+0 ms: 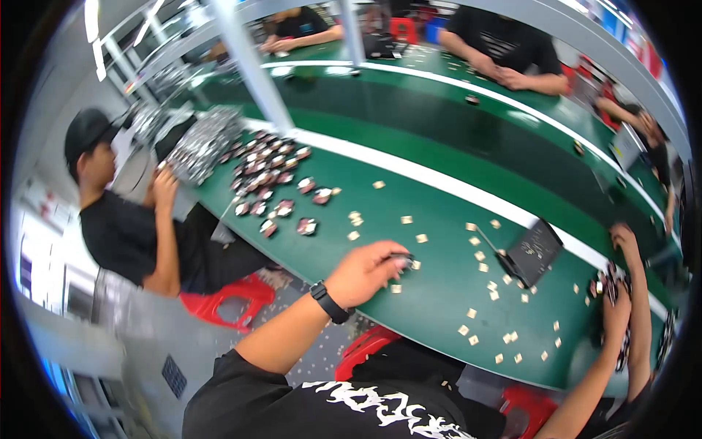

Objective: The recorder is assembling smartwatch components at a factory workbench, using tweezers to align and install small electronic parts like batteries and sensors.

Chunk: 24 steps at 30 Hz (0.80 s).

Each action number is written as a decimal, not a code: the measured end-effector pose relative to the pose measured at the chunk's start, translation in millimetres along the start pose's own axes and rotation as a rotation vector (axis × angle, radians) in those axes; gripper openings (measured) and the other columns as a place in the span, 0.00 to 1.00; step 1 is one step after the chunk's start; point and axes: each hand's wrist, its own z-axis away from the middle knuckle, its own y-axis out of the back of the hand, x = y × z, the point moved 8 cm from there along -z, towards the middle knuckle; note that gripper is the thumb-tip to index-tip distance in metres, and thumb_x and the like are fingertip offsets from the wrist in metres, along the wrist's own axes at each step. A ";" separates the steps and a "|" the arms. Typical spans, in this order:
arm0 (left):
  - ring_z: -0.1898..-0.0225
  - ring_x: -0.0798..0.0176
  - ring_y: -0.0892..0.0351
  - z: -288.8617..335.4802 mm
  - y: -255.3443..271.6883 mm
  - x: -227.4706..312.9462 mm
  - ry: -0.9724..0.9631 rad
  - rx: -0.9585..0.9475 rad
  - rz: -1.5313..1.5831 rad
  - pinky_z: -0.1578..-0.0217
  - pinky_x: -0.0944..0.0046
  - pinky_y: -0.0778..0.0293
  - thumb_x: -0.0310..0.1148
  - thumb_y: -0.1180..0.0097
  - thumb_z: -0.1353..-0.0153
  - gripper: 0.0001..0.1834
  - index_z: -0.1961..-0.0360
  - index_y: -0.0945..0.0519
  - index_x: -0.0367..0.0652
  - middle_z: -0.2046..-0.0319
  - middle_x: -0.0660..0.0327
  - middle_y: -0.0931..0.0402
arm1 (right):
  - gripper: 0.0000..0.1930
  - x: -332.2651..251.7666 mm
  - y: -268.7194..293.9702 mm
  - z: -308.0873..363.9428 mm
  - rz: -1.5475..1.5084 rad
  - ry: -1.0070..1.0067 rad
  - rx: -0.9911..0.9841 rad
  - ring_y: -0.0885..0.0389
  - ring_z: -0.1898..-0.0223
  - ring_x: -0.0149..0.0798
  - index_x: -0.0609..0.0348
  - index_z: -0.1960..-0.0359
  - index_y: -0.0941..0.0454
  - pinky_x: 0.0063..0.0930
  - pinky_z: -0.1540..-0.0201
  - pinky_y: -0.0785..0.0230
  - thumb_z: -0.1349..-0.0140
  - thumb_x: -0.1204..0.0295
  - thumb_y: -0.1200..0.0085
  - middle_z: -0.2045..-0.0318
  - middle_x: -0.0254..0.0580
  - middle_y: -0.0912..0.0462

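Observation:
My left hand, with a black watch on the wrist, is above the green table, its thumb and fingers pinching a small dark part. Several small cream-coloured square pieces lie scattered around it. Far to the right, my right hand reaches into a cluster of small dark parts at the table's edge. Its fingers are partly hidden there, so their grip does not show clearly. To the left is a heap of dark and pinkish small parts.
A black tray with small bits in it stands right of centre. Silvery bags lie at the left beside a seated person in a black cap. Another person's arm crosses beside my right hand. A green conveyor runs behind.

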 end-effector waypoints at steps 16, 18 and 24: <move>0.68 0.54 0.17 55.1 286.8 -39.3 0.001 1.165 -0.631 0.64 0.56 0.23 0.40 0.33 0.43 0.17 0.61 0.16 0.36 0.70 0.53 0.17 | 0.26 8.3 -4.8 4.0 -0.158 -0.007 0.127 0.23 0.44 0.57 0.70 0.45 0.25 0.41 0.38 0.34 0.48 0.77 0.37 0.47 0.58 0.20; 0.62 0.48 0.15 39.6 300.8 -49.4 0.124 1.161 -0.691 0.58 0.53 0.22 0.42 0.31 0.45 0.18 0.61 0.15 0.39 0.65 0.50 0.15 | 0.26 -15.6 11.9 12.9 -0.148 -0.046 0.115 0.23 0.43 0.55 0.70 0.44 0.25 0.41 0.37 0.35 0.46 0.76 0.36 0.46 0.57 0.20; 0.53 0.46 0.18 16.2 278.8 -24.9 0.281 1.083 -1.049 0.53 0.49 0.22 0.45 0.32 0.43 0.20 0.57 0.17 0.42 0.53 0.50 0.20 | 0.25 -27.2 53.7 69.4 -0.163 -0.056 0.270 0.24 0.40 0.53 0.68 0.43 0.25 0.39 0.35 0.36 0.43 0.74 0.35 0.43 0.55 0.21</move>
